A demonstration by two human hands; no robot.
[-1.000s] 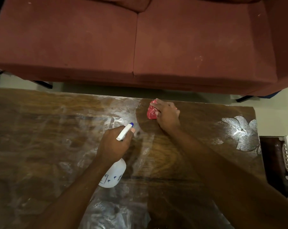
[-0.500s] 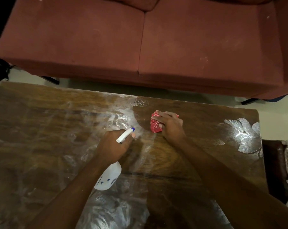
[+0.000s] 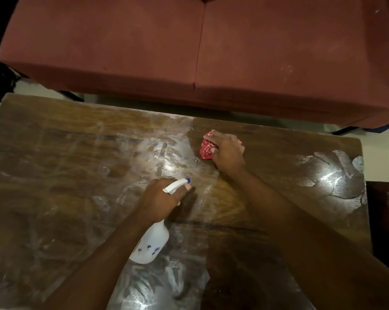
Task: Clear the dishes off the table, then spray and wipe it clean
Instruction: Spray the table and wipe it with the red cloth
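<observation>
Up near the far edge of the wooden table (image 3: 55,153), the right hand (image 3: 228,153) presses a crumpled red-and-white cloth (image 3: 207,148) onto the surface. Nearer, the left hand (image 3: 162,198) grips a white spray bottle (image 3: 151,245) with a blue-tipped nozzle, tilted above the top, which is streaked with whitish, glossy smears.

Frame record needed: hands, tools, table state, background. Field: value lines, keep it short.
left hand: grips spray bottle, nozzle pointing away from the person
right hand: grips bunched red cloth against the table
table surface: wooden, whitish smears over much of the top
behind table: red sofa
</observation>
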